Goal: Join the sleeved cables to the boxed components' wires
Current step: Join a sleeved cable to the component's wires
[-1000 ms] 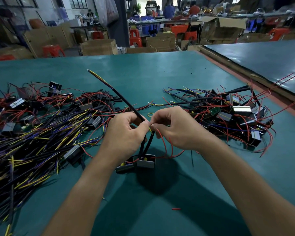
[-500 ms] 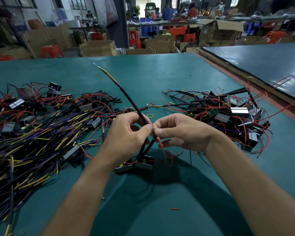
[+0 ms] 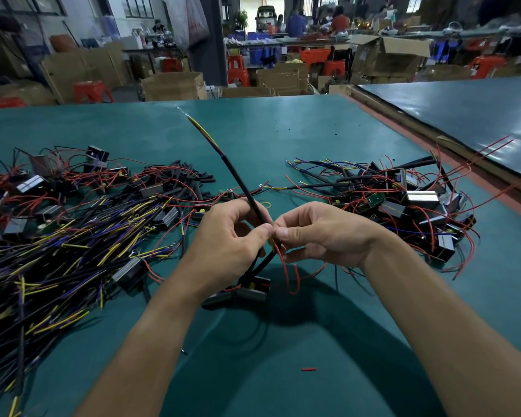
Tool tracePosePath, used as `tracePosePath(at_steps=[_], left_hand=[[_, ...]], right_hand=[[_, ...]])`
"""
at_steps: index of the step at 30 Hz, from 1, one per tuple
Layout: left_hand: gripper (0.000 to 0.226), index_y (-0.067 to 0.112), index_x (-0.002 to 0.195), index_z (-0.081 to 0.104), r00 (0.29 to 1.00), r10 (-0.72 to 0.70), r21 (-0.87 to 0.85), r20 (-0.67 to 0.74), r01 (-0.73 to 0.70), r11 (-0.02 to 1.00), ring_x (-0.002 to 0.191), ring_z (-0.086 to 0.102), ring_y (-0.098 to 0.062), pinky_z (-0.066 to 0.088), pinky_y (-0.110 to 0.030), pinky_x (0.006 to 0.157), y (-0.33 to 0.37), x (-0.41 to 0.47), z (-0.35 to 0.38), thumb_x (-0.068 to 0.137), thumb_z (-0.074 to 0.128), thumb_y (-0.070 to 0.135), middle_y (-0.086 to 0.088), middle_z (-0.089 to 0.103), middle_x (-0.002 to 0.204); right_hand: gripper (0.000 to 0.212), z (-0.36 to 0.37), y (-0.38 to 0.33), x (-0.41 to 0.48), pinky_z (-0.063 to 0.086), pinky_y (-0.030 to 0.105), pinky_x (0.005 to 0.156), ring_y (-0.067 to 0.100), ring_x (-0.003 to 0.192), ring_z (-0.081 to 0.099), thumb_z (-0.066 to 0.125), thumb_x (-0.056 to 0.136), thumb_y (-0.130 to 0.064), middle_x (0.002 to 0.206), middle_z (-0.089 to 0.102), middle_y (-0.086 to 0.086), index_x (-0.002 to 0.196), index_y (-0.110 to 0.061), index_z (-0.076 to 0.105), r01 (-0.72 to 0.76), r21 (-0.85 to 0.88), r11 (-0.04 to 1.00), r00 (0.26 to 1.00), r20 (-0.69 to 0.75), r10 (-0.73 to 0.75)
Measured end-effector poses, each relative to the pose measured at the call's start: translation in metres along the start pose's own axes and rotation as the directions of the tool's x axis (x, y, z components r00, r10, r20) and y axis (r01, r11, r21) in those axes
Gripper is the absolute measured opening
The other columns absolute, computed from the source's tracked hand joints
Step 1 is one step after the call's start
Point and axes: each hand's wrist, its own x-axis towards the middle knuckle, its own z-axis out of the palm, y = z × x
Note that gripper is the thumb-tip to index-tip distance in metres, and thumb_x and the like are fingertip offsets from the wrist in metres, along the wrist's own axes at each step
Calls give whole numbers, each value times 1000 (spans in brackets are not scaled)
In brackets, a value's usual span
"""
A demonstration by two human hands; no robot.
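Observation:
My left hand grips a black sleeved cable that slants up and away, its yellow and red wire ends bare at the top. My right hand pinches thin wire ends against the left thumb where the two hands meet. A red wire loops down from that pinch. Below the hands, boxed components lie on the green table, joined to black sleeves that rise into my grip. The exact joint is hidden by my fingertips.
A big heap of sleeved cables with yellow and purple wires fills the left side. A pile of boxed components with red wires lies at the right. A red sleeve scrap lies near me. A dark second table adjoins at right.
Both hands have stayed together over the components, shifting slightly. The cable's free end has swung a little toward upright, and the red wire loop hangs lower under my right hand.

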Motion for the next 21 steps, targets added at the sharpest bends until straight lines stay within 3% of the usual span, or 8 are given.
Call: tracePosePath(at_steps=[6, 9, 11, 14, 19, 21], left_hand=[[13, 17, 78, 66, 1000, -1, -1, -1, 1, 1000, 66, 65, -35, 54, -52, 65, -1, 1, 1, 86, 67, 6, -11, 68, 71], [10, 17, 77, 65, 1000, -9, -45, -4, 9, 999, 63, 65, -34, 56, -49, 64, 0, 2, 1, 84, 68, 10, -12, 68, 71], [5, 16, 75, 64, 999, -35, -92, -22, 33, 995, 57, 63, -30, 55, -42, 60, 1, 3, 0, 80, 64, 14, -10, 66, 67], [18, 10, 73, 60, 990, -110, -182, -93, 92, 979, 49, 58, -20, 53, -34, 57, -2, 6, -2, 86, 61, -3, -2, 60, 57], [21, 8, 70, 60, 961, -228, -273, -158, 179, 945, 45, 55, -16, 52, -25, 49, 0, 8, -5, 86, 58, -6, -9, 56, 59], [19, 7, 73, 62, 956, -255, -310, -147, 200, 929, 46, 56, -15, 53, -24, 50, 2, 8, -7, 86, 58, -6, -10, 59, 61]], right_hand=[[12, 1, -1, 0, 49, 24, 75, 8, 67, 58, 64, 85, -20, 69, 61, -2, 76, -13, 65, 27, -112, 993, 998, -56, -34], [18, 3, -2, 1, 51, 25, 76, 8, 69, 58, 57, 95, -12, 70, 61, -3, 78, -13, 64, 46, -172, 984, 996, -72, -59], [20, 6, -5, 0, 52, 28, 75, 9, 69, 58, 55, 98, -13, 73, 63, -1, 80, -12, 66, 56, -130, 990, 995, -80, -67], [23, 9, -8, 0, 54, 27, 71, 12, 73, 62, 49, 101, -15, 86, 65, 7, 90, -11, 68, 22, -50, 999, 998, -61, -25], [9, 16, -2, 0, 49, 28, 77, 10, 81, 63, 59, 95, -6, 83, 69, -3, 94, -11, 66, 45, -318, 947, 994, -77, -73], [9, 20, -2, 1, 48, 31, 76, 9, 76, 62, 60, 95, -5, 77, 68, -4, 92, -11, 66, 49, -311, 949, 990, -108, -87]])
